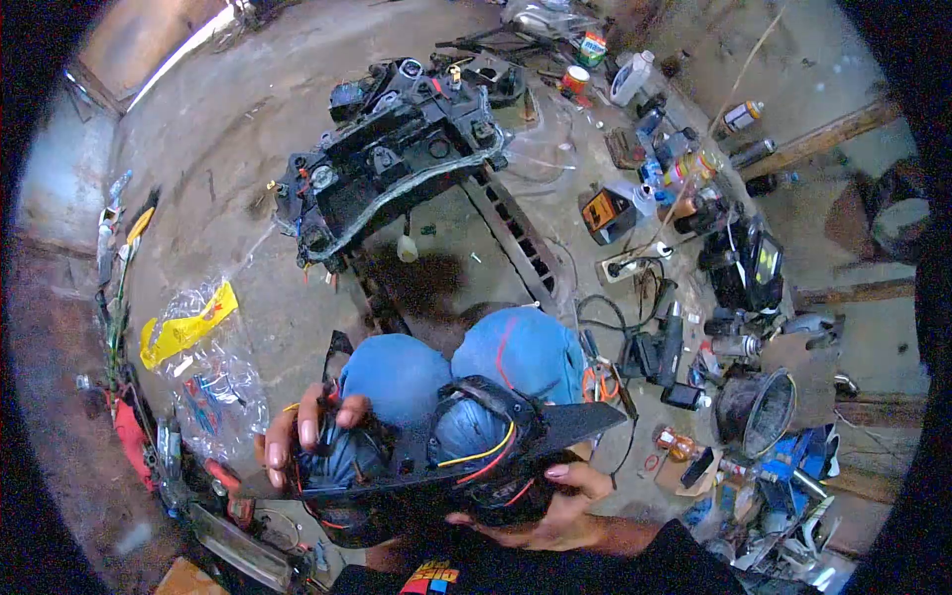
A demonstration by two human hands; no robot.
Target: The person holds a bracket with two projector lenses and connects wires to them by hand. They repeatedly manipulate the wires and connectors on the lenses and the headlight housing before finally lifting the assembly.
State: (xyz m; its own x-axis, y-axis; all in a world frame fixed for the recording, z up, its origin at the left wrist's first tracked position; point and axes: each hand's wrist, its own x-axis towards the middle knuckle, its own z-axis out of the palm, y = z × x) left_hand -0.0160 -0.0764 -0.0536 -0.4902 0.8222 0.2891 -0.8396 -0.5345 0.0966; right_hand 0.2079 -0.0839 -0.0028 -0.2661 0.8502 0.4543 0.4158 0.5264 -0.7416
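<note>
My left hand (pixel 309 428) curls its fingers over the left end of a black plastic frame (pixel 397 474) with round openings, held low in front of my body. On the other end, my right hand (pixel 567 508) is closed, thumb along the lower right edge. Blue trouser cloth shows through the openings. A yellow wire and a red wire (pixel 491 461) run around the right ring. Beyond my blue-covered knees (pixel 521 352) a large black housing (pixel 397 164) with a grey sealant bead along its edge rests on a dark metal stand (pixel 511 233).
Several bottles, cans and a black-orange box (pixel 607 213) line the right side. Near them lie a power strip (pixel 635 263), a heat gun (pixel 666 337) and a dark round bowl (pixel 756 412). Clear plastic bags (pixel 213 397) with a yellow strip (pixel 188 322) are on the left floor.
</note>
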